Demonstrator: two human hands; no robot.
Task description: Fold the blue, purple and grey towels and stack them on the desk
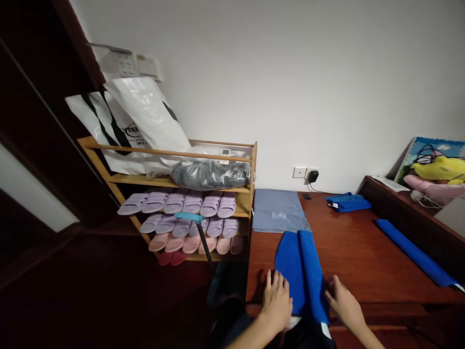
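A blue cloth (290, 276) lies on the brown wooden desk in front of me, its right part (313, 271) folded over lengthwise. A white label (326, 330) shows at its lower right corner, over the desk's front edge. My left hand (278, 299) rests open on the cloth's lower left side, fingers spread and pointing away from me. My right hand (344, 301) is open beside the folded right edge, fingers a little bent; whether the fingertips touch the cloth is hard to tell. Beyond the blue cloth lies a flat grey-blue square cloth (278, 211) with lettering.
Folded blue cloths (350, 202) lie at the desk's back, and a long blue strip (414, 252) at right. A raised ledge (385, 198) holds a yellow plush toy (441, 169). On the left, a wooden rack (250, 167) carries slippers and white bags. A teal-topped pole (189, 216) stands before it.
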